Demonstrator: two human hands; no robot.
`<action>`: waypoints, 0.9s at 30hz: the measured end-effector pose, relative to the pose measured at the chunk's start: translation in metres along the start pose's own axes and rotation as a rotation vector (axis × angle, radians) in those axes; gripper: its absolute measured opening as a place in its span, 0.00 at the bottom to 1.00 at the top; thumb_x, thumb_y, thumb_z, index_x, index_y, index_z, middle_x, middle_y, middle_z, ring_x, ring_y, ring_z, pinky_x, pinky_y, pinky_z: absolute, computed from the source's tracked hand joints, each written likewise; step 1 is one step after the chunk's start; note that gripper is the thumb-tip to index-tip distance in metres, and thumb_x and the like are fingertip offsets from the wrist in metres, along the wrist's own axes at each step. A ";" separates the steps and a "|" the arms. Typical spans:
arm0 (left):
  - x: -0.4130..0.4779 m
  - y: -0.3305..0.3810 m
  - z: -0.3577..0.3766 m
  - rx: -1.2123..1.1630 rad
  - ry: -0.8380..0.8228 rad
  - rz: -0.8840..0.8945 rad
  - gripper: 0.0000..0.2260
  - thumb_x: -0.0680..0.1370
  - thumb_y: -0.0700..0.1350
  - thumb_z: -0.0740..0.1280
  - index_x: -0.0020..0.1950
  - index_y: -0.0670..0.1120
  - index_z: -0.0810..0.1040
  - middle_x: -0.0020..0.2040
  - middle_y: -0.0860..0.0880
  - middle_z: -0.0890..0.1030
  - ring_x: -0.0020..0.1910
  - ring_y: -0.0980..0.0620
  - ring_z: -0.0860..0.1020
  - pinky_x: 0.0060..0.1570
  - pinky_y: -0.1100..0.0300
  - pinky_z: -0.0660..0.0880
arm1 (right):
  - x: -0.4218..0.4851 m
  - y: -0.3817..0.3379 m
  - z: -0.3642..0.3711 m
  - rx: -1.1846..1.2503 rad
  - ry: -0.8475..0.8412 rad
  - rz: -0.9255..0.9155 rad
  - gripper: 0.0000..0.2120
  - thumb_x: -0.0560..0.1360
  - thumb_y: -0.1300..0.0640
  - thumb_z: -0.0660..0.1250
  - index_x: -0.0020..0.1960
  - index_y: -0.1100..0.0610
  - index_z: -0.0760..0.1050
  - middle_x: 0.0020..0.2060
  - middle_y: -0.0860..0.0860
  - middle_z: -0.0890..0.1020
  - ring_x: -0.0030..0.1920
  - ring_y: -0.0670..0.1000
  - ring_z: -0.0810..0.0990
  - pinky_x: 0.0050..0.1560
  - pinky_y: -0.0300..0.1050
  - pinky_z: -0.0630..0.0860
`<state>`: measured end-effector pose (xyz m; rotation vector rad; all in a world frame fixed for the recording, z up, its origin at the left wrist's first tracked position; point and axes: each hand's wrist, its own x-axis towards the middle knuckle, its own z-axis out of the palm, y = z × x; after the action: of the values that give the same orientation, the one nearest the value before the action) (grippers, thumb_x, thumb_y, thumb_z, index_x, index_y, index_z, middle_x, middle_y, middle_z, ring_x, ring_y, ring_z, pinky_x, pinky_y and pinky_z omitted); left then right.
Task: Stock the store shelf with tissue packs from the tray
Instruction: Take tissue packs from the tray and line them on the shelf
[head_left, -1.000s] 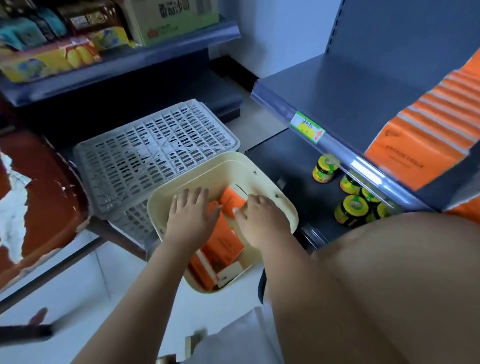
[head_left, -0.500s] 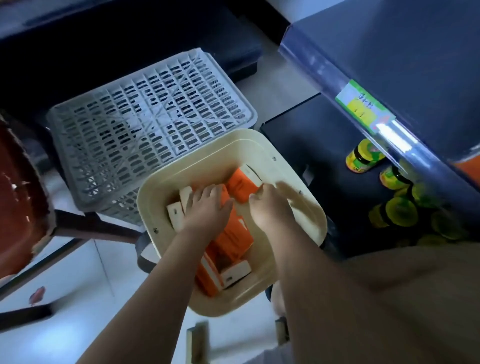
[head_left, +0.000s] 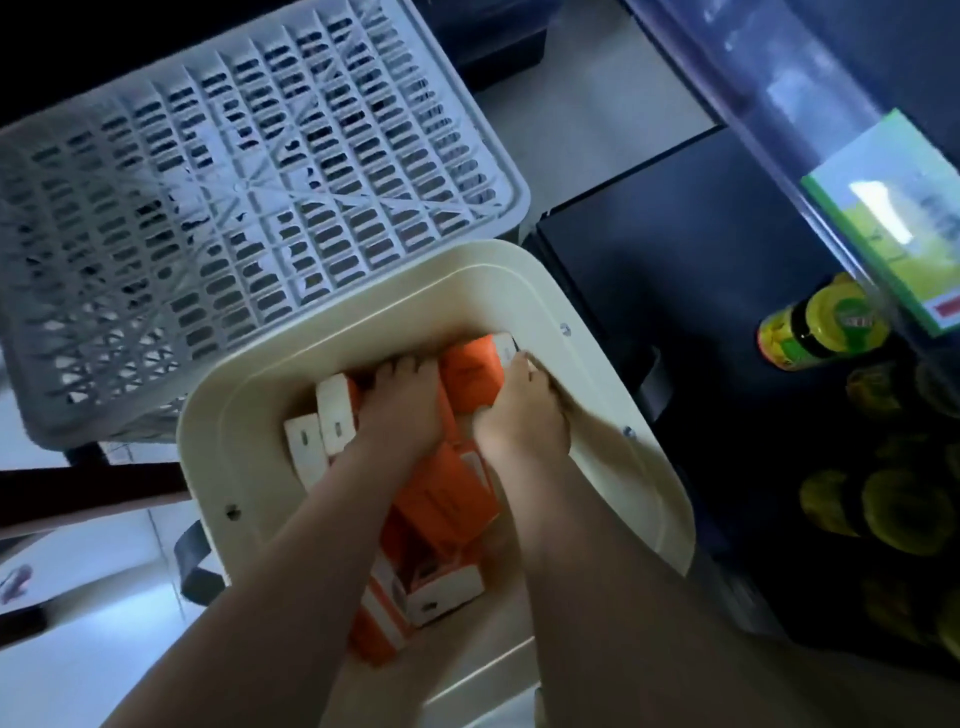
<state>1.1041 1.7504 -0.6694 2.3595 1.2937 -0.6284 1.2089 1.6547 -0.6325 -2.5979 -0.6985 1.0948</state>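
Both hands are down inside the cream tray (head_left: 613, 374), where the orange tissue packs (head_left: 447, 499) lie in a messy pile, some flat and some up on their white ends. The left hand (head_left: 400, 410) lies on top of the packs in the middle, palm down, and I cannot tell if its fingers (head_left: 410, 366) are gripping one or only pressing on it. The right hand (head_left: 519, 415) is by the tray's far right side, its fingers (head_left: 522, 364) curled over the edge of one orange pack (head_left: 470, 371) at the back, but how tight the grip is I cannot tell. Both bare arms reach across the pile and hide many packs. Just behind the tray sits a grey plastic crate (head_left: 249, 197) full of slots, touching the tray's back rim. To the right is the dark shelf (head_left: 675, 270), with a green price tag (head_left: 893, 218) on its front rail. Small jars with yellow lids (head_left: 821, 332) stand on the low shelf under it, well apart from the tray.
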 end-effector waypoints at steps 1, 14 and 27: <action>0.000 0.001 0.000 0.057 0.012 0.006 0.27 0.79 0.51 0.65 0.77 0.51 0.64 0.70 0.43 0.70 0.69 0.39 0.68 0.65 0.43 0.70 | 0.003 0.000 0.000 0.025 -0.044 0.039 0.38 0.75 0.49 0.66 0.82 0.54 0.56 0.75 0.55 0.69 0.74 0.59 0.69 0.70 0.54 0.71; -0.001 -0.025 -0.007 -0.097 0.042 0.159 0.10 0.80 0.52 0.65 0.52 0.45 0.76 0.52 0.41 0.81 0.53 0.38 0.80 0.51 0.47 0.76 | 0.027 0.013 0.029 0.892 -0.168 0.506 0.22 0.74 0.53 0.77 0.62 0.56 0.70 0.39 0.53 0.80 0.37 0.51 0.80 0.42 0.45 0.77; -0.040 -0.040 -0.065 -0.235 0.147 0.009 0.13 0.69 0.46 0.75 0.51 0.50 0.77 0.43 0.48 0.79 0.47 0.41 0.80 0.41 0.55 0.71 | 0.006 0.006 0.003 1.118 -0.109 0.488 0.14 0.71 0.57 0.67 0.56 0.56 0.78 0.37 0.55 0.85 0.35 0.51 0.80 0.40 0.47 0.81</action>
<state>1.0637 1.7775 -0.5977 2.2493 1.3374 -0.2857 1.2128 1.6524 -0.6407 -1.7201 0.4870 1.2385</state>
